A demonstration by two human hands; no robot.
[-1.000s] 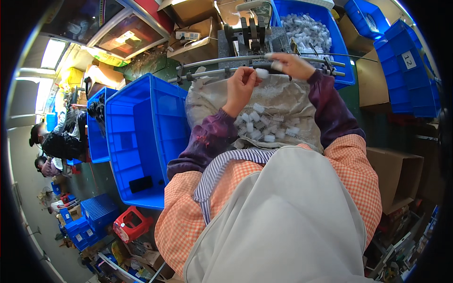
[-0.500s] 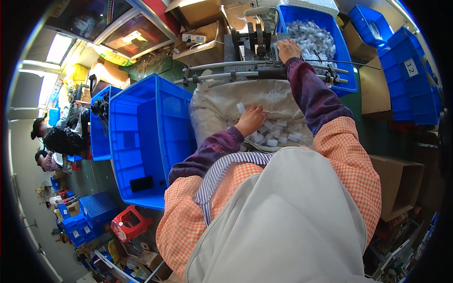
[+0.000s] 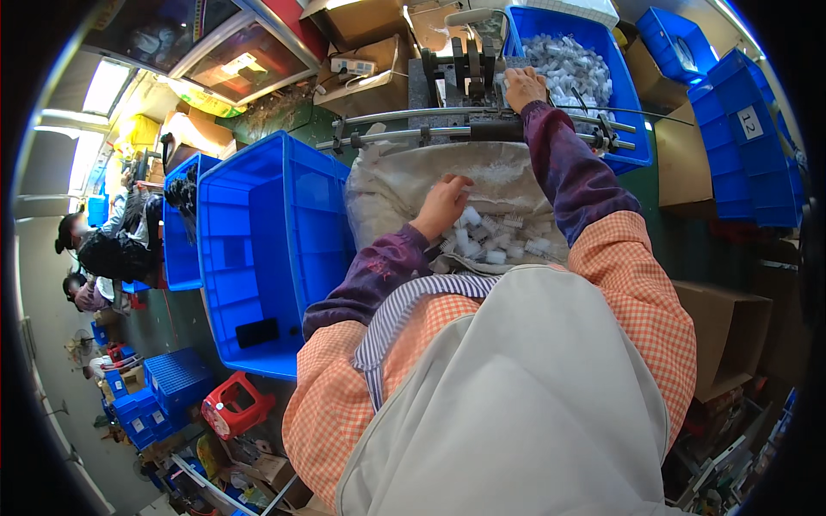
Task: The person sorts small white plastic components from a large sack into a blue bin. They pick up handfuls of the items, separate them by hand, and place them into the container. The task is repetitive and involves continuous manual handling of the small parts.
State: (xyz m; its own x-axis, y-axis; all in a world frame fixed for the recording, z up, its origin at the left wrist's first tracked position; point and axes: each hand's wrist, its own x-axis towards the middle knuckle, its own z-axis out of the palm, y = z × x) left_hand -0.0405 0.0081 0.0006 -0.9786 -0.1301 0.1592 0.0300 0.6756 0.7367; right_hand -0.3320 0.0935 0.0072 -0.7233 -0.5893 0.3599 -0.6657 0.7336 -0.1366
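Observation:
My left hand [image 3: 442, 205] is above a beige cloth [image 3: 387, 176], with its fingers curled together. Whatever lies between its fingertips is too small to make out. Just beside it, a heap of small clear-white plastic pieces [image 3: 499, 234] rests in a hollow of the cloth nearest my body. My right hand [image 3: 524, 89] reaches forward to the right side of a dark metal bench machine [image 3: 469, 73]. Its fingers bend over a part there that they mostly hide. Two horizontal steel rods [image 3: 404, 137] run between the machine and the cloth.
At the far right, a blue bin [image 3: 635, 129] holds many similar plastic pieces. A large blue crate [image 3: 249, 249] with a dark flat object inside stands to my left. Cardboard boxes [image 3: 721, 335], a red stool [image 3: 234, 404] and stacked blue crates [image 3: 740, 142] surround me. Other people sit far left.
My left hand has moved slightly left and away from the heap, uncovering more of the plastic pieces. The right hand stays at the machine and has shifted only slightly.

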